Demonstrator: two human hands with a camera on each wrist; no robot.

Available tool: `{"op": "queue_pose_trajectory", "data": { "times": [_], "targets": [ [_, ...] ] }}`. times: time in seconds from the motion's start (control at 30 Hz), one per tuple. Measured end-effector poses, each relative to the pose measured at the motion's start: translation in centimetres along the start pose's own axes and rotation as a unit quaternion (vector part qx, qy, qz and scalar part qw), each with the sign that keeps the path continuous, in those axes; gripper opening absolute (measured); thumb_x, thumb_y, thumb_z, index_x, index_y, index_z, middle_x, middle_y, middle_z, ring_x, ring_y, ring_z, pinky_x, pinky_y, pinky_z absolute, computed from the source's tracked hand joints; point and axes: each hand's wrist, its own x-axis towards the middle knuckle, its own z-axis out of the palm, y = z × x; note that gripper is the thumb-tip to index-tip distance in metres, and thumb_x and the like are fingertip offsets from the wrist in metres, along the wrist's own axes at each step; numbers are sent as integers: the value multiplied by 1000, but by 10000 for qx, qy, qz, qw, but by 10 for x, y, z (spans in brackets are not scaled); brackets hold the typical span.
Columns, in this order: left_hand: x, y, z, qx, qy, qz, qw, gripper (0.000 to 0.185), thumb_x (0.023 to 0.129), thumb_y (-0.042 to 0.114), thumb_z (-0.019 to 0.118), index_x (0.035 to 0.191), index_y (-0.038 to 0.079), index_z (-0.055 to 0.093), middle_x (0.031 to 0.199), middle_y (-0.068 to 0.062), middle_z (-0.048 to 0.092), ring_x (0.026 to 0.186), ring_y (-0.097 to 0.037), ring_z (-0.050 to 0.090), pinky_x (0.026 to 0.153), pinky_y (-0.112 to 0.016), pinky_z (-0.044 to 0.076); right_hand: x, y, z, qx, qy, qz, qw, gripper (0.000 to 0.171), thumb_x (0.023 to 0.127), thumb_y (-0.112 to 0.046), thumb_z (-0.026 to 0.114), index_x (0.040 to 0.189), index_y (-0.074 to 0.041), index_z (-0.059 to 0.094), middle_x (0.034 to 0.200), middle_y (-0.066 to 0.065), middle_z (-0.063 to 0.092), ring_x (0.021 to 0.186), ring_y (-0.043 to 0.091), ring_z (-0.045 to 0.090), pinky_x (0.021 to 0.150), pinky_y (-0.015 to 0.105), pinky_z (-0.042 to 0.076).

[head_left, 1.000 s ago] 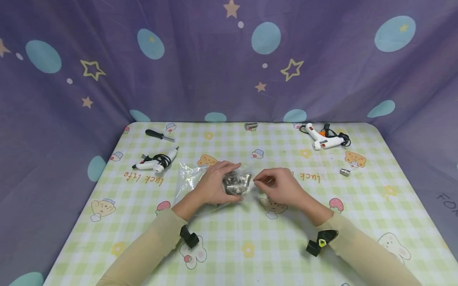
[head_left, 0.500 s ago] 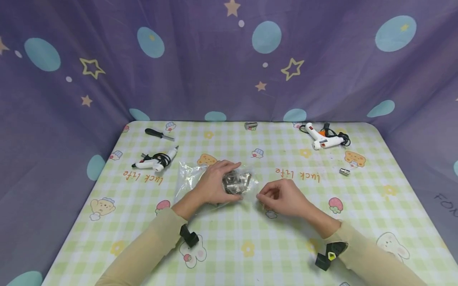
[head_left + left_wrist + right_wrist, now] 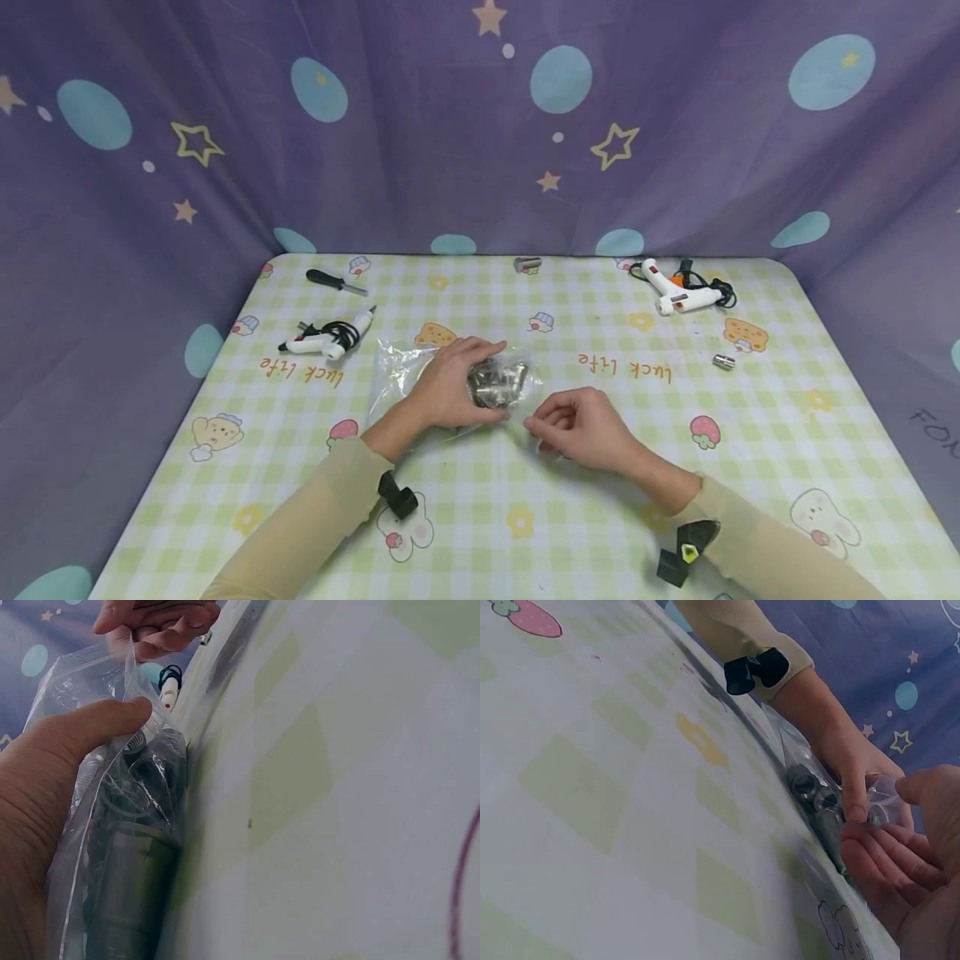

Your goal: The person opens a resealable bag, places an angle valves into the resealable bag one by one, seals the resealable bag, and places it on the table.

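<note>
Judging by the layout, work's partway: most metal sockets (image 3: 495, 383) already sit inside the clear plastic bag (image 3: 405, 371), but a few loose ones are left out on the desk (image 3: 480, 533).

Right hand (image 3: 577, 429), nearest: fingers curled, fingertips pinched together just beside the bag's mouth edge; can't tell if it holds a small part or the plastic itself.

Left hand (image 3: 450, 387), just beyond: fingers and thumb wrapped round the bag w/ the socket bundle, pressing it to the desk. Wrist view shows the thumb (image 3: 90, 727) on the plastic.

Farther right: loose socket (image 3: 723, 362). At the far edge: another socket (image 3: 527, 265), still unbagged.
</note>
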Motion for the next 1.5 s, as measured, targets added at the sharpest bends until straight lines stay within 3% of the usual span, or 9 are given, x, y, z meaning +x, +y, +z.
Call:
{"op": "queue_pose_trajectory", "data": {
  "times": [0.17,0.33,0.73,1.03,1.1,1.3,1.4,1.5],
  "targets": [
    [-1,1,0,3,1,-9,10000,104,68,56,96,155,17,57,139,-2,65,130,-25,61,113,-53,52,0,-4,3,232,-209,456,9985,28,102,-27,74,88,-4,83,73,11,79,60,27,76,56,38,64],
    [-1,1,0,15,6,-7,10000,105,67,57,96,155,17,57,140,-2,65,130,-24,61,113,-52,52,2,-7,6,496,-216,593,9968,25,101,-21,74,91,0,82,79,19,79,60,29,76,56,40,65],
    [1,3,0,97,-31,-23,9999,107,63,57,98,154,18,58,139,-1,66,129,-24,61,114,-50,51,8,-3,5,225,-10,312,9993,14,96,-7,71,89,-1,81,76,17,78,59,23,73,56,29,61],
    [2,3,-4,39,-271,48,9996,116,63,67,95,159,17,52,143,-3,63,132,-25,59,118,-54,47,10,-4,10,230,229,146,9994,12,88,0,70,82,-1,80,65,3,70,51,7,56,54,23,52],
    [5,2,-7,-24,-365,163,9992,112,68,68,91,159,16,51,143,-5,63,131,-26,59,116,-54,48,9,-4,10,199,241,133,9994,12,88,0,70,80,-2,79,64,1,68,51,6,55,54,22,51],
    [30,4,-21,-203,-941,303,9949,65,107,52,55,158,12,52,147,-11,62,135,-32,59,111,-55,50,8,-1,8,200,297,158,9992,13,88,1,71,79,-2,79,62,2,67,50,7,54,53,22,50],
    [49,6,-25,-369,-1308,154,9906,56,114,45,44,156,10,54,149,-13,61,136,-32,59,113,-54,50,7,0,7,219,248,164,9993,13,89,0,70,80,-3,80,62,2,68,49,8,55,52,23,51],
    [68,6,-24,-524,-1542,95,9866,49,114,37,47,151,8,59,145,-13,65,131,-30,64,112,-49,53,6,1,7,207,225,153,9994,14,90,-1,71,80,-4,80,63,2,68,49,7,55,53,23,51]
  ]
}}
